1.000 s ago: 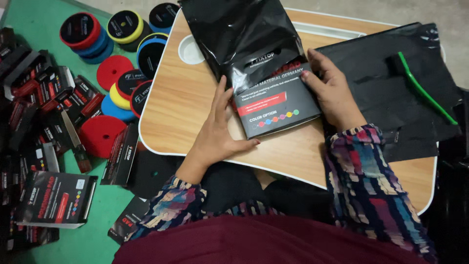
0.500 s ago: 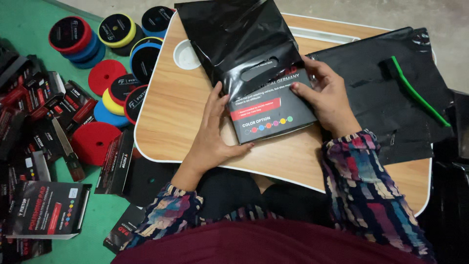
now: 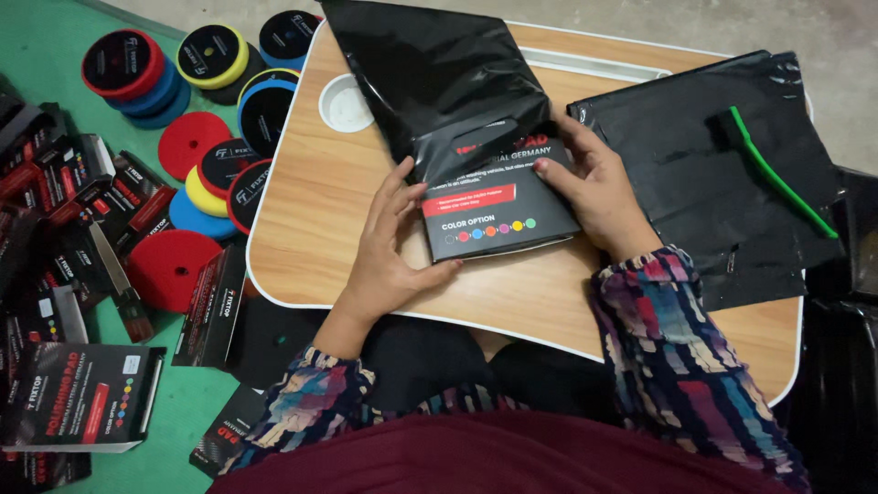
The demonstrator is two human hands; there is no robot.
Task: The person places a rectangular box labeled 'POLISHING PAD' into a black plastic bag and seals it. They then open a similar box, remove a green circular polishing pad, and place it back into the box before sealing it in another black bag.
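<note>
A flat black box [image 3: 501, 212] with a red stripe and a row of coloured dots lies on the wooden lap table [image 3: 311, 210], its upper part inside a glossy black plastic bag [image 3: 430, 78]. My left hand [image 3: 395, 245] grips the box's left edge and near corner. My right hand [image 3: 594, 187] holds the box's right edge where the bag's mouth ends. Both sleeves are multicoloured.
More black bags [image 3: 722, 174] lie on the table's right side with a green-handled brush [image 3: 777, 174] on top. On the green floor at left sit round foam pads [image 3: 197, 174] in red, blue and yellow, and several black boxes [image 3: 82, 393].
The box has slid further into the black bag. My right hand has shifted up along the box's right edge; my left hand stays at the lower left corner.
</note>
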